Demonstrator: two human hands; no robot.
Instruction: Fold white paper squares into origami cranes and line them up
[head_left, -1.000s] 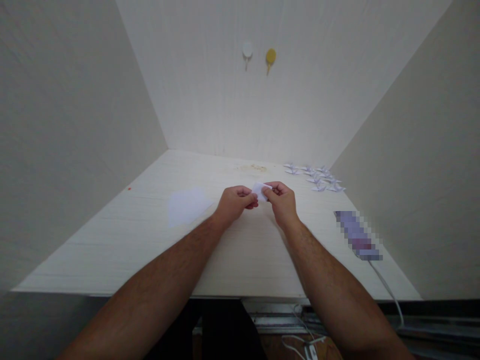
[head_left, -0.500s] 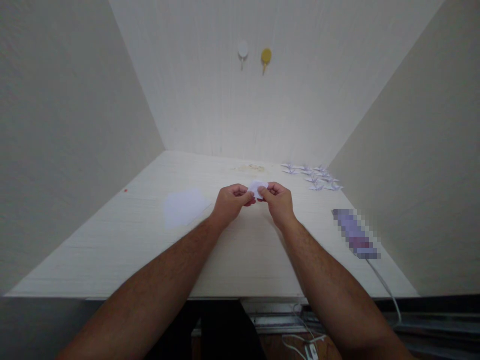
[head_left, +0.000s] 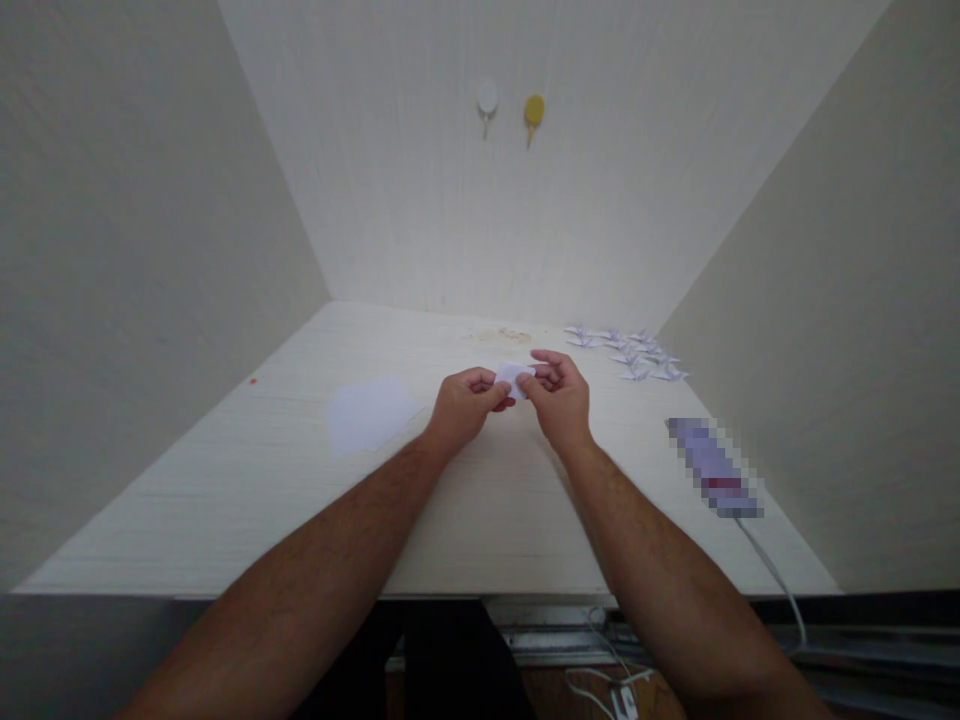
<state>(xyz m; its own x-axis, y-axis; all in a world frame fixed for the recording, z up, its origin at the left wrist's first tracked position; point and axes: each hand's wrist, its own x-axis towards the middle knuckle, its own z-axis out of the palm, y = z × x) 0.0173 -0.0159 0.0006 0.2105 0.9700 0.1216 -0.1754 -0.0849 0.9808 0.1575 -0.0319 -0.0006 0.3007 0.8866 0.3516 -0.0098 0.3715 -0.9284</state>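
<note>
A small folded piece of white paper (head_left: 513, 374) is held between both my hands above the middle of the pale wooden table (head_left: 480, 500). My left hand (head_left: 465, 403) pinches its left side with fingers curled. My right hand (head_left: 559, 395) pinches its right side, with the index finger lifted above the paper. Most of the paper is hidden by my fingers.
A flat white sheet (head_left: 369, 412) lies on the table to the left of my hands. Several small folded paper figures (head_left: 628, 352) sit at the back right. A blurred-out device (head_left: 714, 466) with a cable lies at the right edge. Two round hooks (head_left: 510, 106) hang on the back wall.
My hands have shifted slightly and worked the paper; my right index finger has lifted above it. The paper shows less than a second ago.
</note>
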